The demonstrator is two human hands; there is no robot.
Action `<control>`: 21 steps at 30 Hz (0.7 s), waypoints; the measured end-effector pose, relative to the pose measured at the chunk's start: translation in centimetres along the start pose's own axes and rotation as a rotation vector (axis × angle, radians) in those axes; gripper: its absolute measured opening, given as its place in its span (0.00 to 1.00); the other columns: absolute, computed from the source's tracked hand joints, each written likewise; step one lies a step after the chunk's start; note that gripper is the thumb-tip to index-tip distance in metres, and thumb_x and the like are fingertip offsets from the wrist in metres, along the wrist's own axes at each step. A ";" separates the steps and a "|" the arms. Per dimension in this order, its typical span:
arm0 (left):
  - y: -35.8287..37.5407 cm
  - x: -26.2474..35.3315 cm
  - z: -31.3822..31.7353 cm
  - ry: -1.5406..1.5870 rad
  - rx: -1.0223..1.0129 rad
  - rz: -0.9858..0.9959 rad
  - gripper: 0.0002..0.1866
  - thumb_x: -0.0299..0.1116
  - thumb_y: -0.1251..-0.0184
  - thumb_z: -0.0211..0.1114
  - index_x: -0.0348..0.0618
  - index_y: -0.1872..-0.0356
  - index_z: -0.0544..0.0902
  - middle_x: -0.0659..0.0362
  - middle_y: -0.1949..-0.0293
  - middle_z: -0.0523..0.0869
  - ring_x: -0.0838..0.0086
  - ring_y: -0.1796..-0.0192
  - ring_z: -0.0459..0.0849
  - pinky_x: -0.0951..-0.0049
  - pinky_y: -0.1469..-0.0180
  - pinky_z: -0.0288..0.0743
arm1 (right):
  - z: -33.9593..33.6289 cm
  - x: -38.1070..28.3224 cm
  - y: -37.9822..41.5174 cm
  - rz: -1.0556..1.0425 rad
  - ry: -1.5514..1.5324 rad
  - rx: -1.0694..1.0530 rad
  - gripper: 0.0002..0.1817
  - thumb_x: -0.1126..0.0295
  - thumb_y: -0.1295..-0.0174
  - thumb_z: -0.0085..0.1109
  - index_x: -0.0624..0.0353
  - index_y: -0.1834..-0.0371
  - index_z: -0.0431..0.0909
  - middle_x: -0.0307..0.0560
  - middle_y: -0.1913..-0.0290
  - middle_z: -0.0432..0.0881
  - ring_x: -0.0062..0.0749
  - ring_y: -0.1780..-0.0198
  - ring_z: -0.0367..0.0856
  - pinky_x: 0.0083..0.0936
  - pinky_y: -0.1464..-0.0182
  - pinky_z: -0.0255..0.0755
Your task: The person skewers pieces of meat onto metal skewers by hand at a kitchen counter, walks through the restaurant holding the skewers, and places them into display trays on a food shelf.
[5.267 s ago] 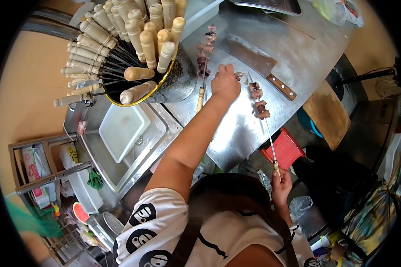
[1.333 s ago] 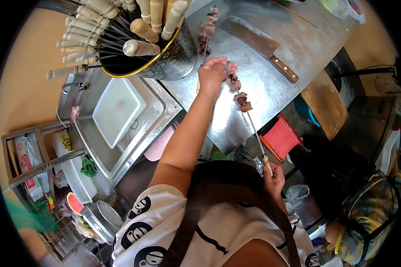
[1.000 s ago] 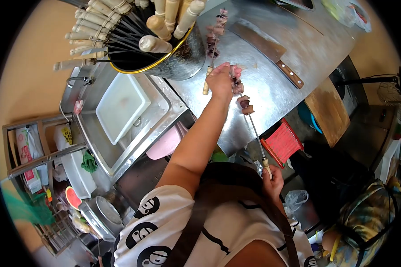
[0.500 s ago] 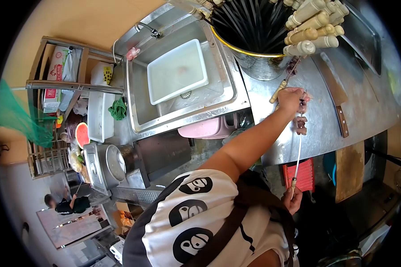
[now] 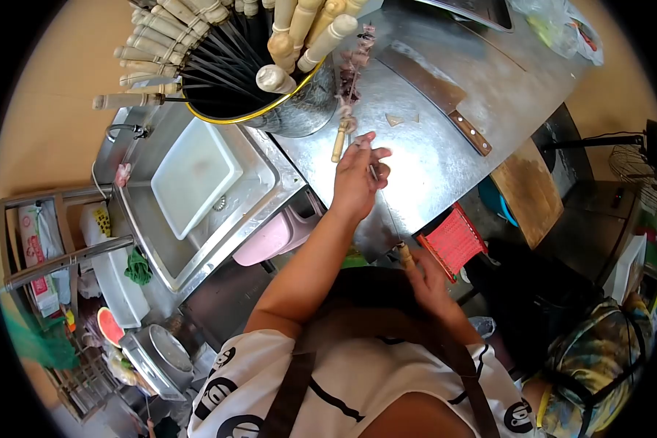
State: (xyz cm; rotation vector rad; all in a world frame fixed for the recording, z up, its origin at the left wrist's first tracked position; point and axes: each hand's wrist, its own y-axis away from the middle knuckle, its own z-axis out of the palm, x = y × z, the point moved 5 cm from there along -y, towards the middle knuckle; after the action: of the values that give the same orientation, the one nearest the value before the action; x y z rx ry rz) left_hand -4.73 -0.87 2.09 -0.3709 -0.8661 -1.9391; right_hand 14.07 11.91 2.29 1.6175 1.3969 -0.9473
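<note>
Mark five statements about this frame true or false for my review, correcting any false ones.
1. The right hand grips a wooden skewer handle. True.
2. The left hand holds the broad-bladed knife. False: the broad-bladed knife lies on the metal table, apart from the left hand.
3. A meat-threaded skewer lies beside the gold-rimmed bucket. True.
4. The white tray is on the floor. False: the white tray is in the sink.
5. The bucket contains many wooden-handled skewers. True.
</note>
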 end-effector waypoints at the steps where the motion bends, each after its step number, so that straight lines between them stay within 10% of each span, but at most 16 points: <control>1: 0.4 0.4 -0.5 0.009 -0.040 0.011 0.14 0.38 0.30 0.46 0.47 0.47 0.65 0.58 0.68 0.76 0.78 0.79 0.69 0.82 0.80 0.60 | -0.3 -0.4 -1.3 -0.153 0.086 -0.082 0.17 0.71 0.43 0.53 0.65 0.50 0.70 0.55 0.55 0.75 0.45 0.52 0.73 0.32 0.47 0.65; 11: 7.5 2.0 -4.3 -0.067 0.120 0.079 0.15 0.39 0.31 0.48 0.42 0.49 0.68 0.62 0.73 0.72 0.83 0.81 0.61 0.84 0.80 0.55 | 1.7 1.6 -25.1 -0.620 0.620 0.089 0.25 0.63 0.40 0.51 0.64 0.42 0.64 0.61 0.37 0.61 0.51 0.36 0.58 0.38 0.35 0.50; 21: 14.6 3.9 -11.9 0.086 0.319 0.258 0.10 0.35 0.31 0.48 0.44 0.54 0.71 0.63 0.72 0.71 0.84 0.81 0.60 0.85 0.80 0.53 | 10.2 -0.2 -10.4 -0.737 0.552 -0.289 0.23 0.68 0.43 0.52 0.69 0.46 0.66 0.56 0.39 0.64 0.48 0.37 0.60 0.40 0.36 0.54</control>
State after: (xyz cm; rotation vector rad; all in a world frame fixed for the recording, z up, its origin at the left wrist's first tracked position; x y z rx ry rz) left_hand 6.89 -16.15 2.09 -0.1967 -1.0000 -1.5397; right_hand 3.23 3.49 -2.72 1.1845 2.4849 -0.6393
